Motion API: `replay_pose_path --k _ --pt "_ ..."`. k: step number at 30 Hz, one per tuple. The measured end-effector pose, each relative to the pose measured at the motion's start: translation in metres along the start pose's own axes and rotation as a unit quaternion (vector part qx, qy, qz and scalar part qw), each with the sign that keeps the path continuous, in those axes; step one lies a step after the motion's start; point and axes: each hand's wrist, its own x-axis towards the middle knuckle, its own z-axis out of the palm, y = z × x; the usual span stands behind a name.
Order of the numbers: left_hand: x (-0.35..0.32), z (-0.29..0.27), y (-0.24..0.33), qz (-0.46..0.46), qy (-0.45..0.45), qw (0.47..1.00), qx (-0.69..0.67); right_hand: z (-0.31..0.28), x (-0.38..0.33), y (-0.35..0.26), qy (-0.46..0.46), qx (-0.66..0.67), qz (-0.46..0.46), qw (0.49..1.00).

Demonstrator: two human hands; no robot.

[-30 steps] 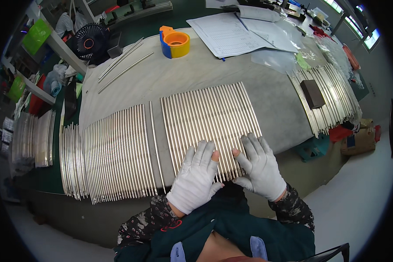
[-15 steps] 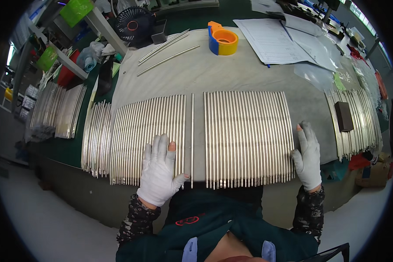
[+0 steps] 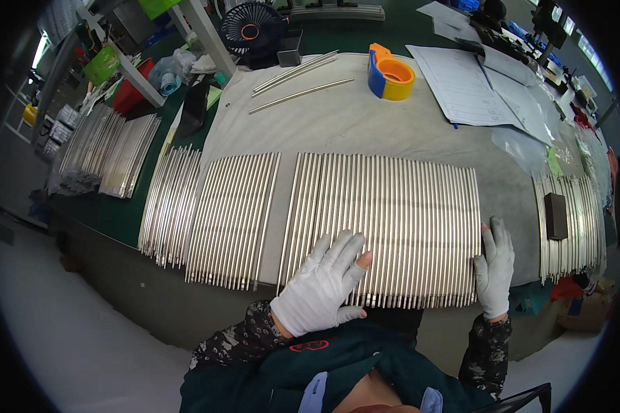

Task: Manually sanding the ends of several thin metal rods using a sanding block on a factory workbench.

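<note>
Many thin silvery metal rods (image 3: 399, 199) lie side by side in a wide row before me. My left hand (image 3: 320, 289), in a white glove with a bare fingertip, rests flat on the left part of this row, fingers stretched out. At the row's right edge stands my right hand (image 3: 496, 268), gloved the same way; its fingers are extended and touch or nearly touch the outermost rod. Left of a gap lies a narrower group of rods (image 3: 234, 213), and past it another bunch of rods (image 3: 171, 206) partly overlaps the cloth's edge.
A dark block (image 3: 556, 217) sits on rods at the right. Toward the back are a yellow-and-blue tape dispenser (image 3: 391, 74), loose rods (image 3: 301, 95), a small fan (image 3: 253, 33) and paper sheets (image 3: 461, 89). Plastic-wrapped rods (image 3: 110, 151) lie far left.
My left hand has slid right with part of the left group of rods, which now joins the right row. A gap has opened left of them. The whole view has also shifted.
</note>
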Motion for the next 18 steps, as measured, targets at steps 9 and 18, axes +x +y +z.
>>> replay_pose_path --k 9,18 --pt "-0.027 -0.019 -0.022 -0.004 -0.042 0.999 0.0 0.001 -0.005 0.003 -0.005 -0.011 0.013 1.0" --pt "-0.009 -0.006 -0.021 0.046 -0.034 0.998 -0.001 -0.008 -0.002 0.001 0.001 -0.002 0.018 1.0"
